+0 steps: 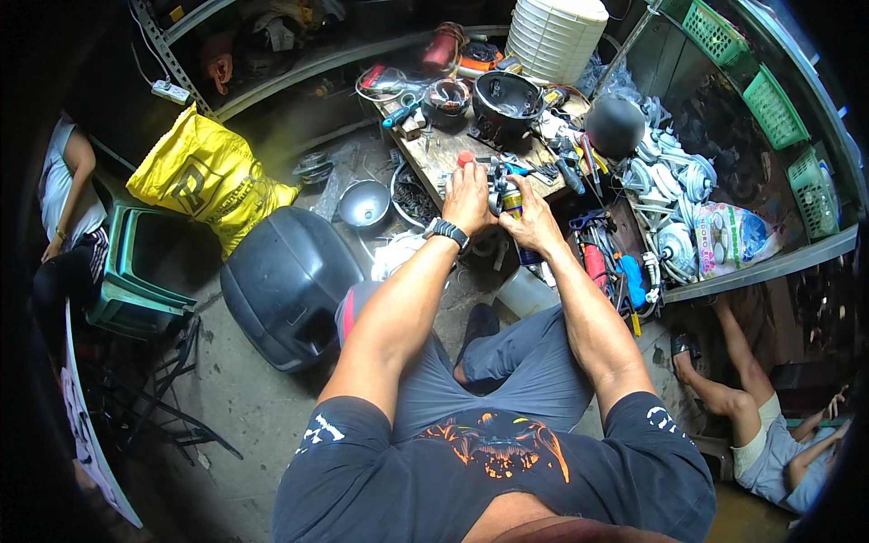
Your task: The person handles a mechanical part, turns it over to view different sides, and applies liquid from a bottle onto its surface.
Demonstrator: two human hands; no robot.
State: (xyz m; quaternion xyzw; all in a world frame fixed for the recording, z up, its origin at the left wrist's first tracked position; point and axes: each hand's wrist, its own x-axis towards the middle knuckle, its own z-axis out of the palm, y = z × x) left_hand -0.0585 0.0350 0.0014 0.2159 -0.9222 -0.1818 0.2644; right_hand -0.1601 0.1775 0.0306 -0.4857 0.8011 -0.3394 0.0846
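At the front edge of the wooden workbench [425, 154], my left hand [467, 201] has its fingers closed over something mostly hidden, with a red cap [465, 159] just above the fingertips. My right hand [532, 222] grips a slim yellow and dark blue can [512, 204] beside a metal piece [498, 188] between the hands. A small blue-handled tool [516, 170] lies just beyond. Further back sit a black round housing [500, 100], a smaller dark bowl [447, 98] and assorted hand tools [566, 172].
A black case [281, 290], steel bowl [362, 201], yellow sack [195, 172] and green stools [136, 253] occupy my left. Right are white plastic parts [672, 181], piled tools [606, 262] and green baskets [777, 107]. Two other people [72, 181] [783, 452] sit at either side.
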